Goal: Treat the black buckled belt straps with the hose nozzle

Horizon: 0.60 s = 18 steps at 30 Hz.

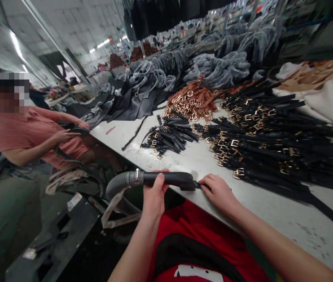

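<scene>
L hand (155, 190) grips hose nozzle (172, 178), R hand (215, 188) pinches small black piece (197, 185) at its right end, prob. lining up; next needs steady aim.

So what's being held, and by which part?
Left grip: black handle, on the half nearer the hose. Right grip: seemingly a dark strip, mostly hidden; part unclear.

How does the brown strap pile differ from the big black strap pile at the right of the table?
Colour: the brown strap pile is orange-brown; the big black strap pile is black.
Spread: the brown pile is compact; the black one covers far more of the table.
Place: the brown pile lies farther back; the black one reaches closer to the right hand.
Both show gold-coloured metal fittings.
</scene>
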{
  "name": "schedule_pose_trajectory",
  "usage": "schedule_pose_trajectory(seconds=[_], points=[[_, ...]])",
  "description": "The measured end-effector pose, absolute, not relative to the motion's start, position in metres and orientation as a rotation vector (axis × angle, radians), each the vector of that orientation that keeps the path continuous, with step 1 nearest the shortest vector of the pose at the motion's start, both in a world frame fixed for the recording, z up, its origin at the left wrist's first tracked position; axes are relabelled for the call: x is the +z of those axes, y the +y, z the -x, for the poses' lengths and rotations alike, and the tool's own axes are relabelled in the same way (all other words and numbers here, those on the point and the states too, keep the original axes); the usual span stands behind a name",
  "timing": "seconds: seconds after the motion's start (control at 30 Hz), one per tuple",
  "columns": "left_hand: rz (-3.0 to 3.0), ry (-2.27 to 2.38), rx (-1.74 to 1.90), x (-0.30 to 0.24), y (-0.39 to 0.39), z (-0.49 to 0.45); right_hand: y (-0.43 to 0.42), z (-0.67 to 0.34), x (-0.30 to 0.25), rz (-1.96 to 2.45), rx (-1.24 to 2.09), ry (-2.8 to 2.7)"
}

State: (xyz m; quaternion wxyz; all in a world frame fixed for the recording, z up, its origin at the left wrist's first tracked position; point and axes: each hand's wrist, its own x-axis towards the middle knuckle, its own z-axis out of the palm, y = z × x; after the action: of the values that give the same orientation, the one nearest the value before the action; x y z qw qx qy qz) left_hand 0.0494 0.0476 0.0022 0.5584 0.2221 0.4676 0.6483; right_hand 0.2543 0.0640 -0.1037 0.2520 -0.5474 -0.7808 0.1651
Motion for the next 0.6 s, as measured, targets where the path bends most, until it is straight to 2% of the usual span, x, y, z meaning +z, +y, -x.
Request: schedule_pose_trajectory(seconds=[0.13,0.43,0.6], points=[[-0.666,1.106,1.385,0.001,0.054,-0.051,0.062,-0.253,-0.105,1.527,0.444,-2.095],[-0.717,1.139,1.346,0.004,0.056,-0.042,0.057,-0.248,-0.085,1.583,0.495,-2.18],[-0.613,1.177,1.395,-0.003,0.051,-0.031,0.061,-0.241,-0.119,1.456,0.37,-2.079]])
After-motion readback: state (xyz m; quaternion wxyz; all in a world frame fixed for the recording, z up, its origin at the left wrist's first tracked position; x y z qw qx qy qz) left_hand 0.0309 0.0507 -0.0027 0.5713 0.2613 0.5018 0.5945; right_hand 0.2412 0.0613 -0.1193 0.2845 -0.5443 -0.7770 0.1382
